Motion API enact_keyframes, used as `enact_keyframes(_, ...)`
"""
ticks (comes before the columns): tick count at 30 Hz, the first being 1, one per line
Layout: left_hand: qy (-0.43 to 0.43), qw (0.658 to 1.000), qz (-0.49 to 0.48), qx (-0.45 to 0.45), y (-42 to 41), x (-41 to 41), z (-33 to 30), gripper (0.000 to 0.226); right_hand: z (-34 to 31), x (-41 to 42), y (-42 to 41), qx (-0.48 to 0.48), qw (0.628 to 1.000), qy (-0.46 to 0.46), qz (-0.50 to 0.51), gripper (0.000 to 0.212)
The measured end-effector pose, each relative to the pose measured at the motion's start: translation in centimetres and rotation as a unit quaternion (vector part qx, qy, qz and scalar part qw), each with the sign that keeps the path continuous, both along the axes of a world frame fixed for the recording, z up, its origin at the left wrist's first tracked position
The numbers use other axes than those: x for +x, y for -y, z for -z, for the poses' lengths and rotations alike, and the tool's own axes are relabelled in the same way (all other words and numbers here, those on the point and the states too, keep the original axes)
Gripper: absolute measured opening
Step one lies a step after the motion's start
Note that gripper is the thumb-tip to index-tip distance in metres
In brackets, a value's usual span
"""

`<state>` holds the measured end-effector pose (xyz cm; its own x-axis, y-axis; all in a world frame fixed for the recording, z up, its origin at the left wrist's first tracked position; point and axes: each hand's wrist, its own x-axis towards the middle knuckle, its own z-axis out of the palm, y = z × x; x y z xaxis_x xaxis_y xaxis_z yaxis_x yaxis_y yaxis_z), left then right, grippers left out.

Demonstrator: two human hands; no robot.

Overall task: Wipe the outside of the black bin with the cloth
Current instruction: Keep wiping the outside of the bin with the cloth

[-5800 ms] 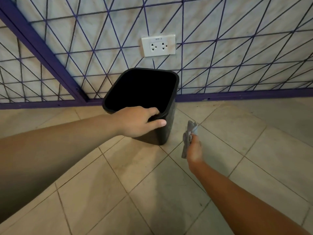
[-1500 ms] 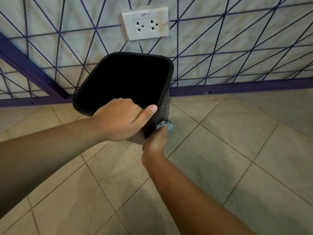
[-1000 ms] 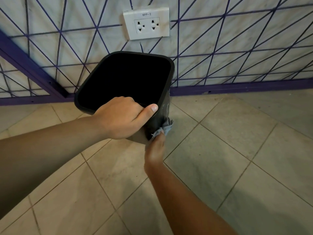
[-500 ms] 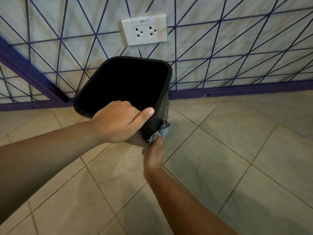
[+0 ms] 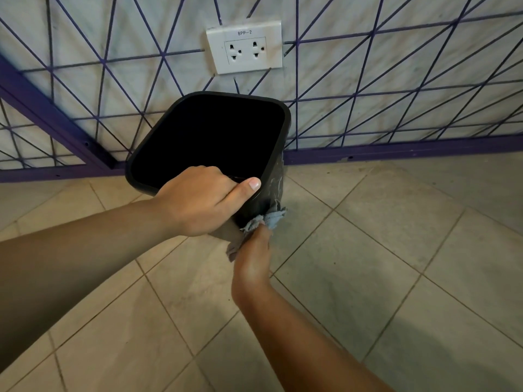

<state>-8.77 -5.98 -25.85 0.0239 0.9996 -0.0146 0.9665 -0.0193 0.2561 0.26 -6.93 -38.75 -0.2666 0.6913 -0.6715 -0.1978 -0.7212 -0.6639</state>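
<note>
Gripping bin (image 5: 276, 176) rim, left hand (image 5: 202, 202) — right hand (image 5: 253, 256) clutches cloth (image 5: 271, 219) — socket (image 5: 244, 48) behind.

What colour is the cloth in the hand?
The cloth is pale grey-blue, seen in the head view.

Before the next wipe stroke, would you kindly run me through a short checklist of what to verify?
1. Left hand gripping the near rim of the black bin: ok.
2. Cloth held in the right hand: ok.
3. Cloth pressed against the bin's outer right side: ok.
4. Right side clean: not ok, pale smears show above the cloth.
5. Far and left outer sides clean: cannot tell, hidden.
6. Tiled floor beside the bin free of obstacles: ok.
</note>
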Motion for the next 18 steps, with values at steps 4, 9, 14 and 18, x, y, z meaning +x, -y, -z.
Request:
enact_keyframes(4,-0.002,1.0,-0.014,-0.007,0.0,0.0,-0.1,0.074,0.7,0.4,-2.0,-0.023,0.998,-0.033,0.053,0.055)
enact_keyframes(9,0.0,1.0,-0.004,-0.001,0.0,0.0,-0.4,0.065,0.0,-0.3,0.1,0.036,0.999,-0.005,0.024,0.102)
enact_keyframes(14,-0.001,1.0,-0.009,-0.002,0.1,0.2,-0.5,0.066,0.3,0.8,-1.8,-0.015,0.999,0.023,0.024,0.057)
enact_keyframes(18,-0.005,1.0,-0.016,-0.015,0.4,0.2,-0.4,0.07,-4.1,-0.1,2.5,-0.014,0.999,-0.033,0.0,0.071)
